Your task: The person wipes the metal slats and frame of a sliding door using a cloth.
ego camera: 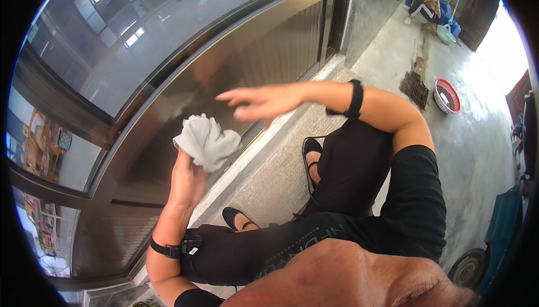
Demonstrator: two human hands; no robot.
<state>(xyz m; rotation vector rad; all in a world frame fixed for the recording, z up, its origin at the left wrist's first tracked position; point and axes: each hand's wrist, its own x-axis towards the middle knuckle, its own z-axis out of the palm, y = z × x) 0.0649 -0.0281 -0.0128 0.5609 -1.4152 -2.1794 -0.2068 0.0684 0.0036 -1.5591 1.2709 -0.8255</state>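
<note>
My left hand (187,180) grips a crumpled white cloth (208,140) in front of the brown metal lower panel (273,42) of a glazed door. Most of its fingers are hidden behind the cloth. My right hand (265,100), slightly blurred, hangs in the air above and to the right of the cloth, apart from it. Its fingers are spread and hold nothing. Dull reflections show on the panel behind both hands. Each forearm wears a black strap (356,98).
Glass panes (177,25) rise above the panel. A pale sill (248,151) runs along its foot, beside my black shoes (311,159). Farther right are a floor grate (414,90) and a red-rimmed basin (438,100). Another person (429,2) sits low by the far wall, near a green basin (446,34).
</note>
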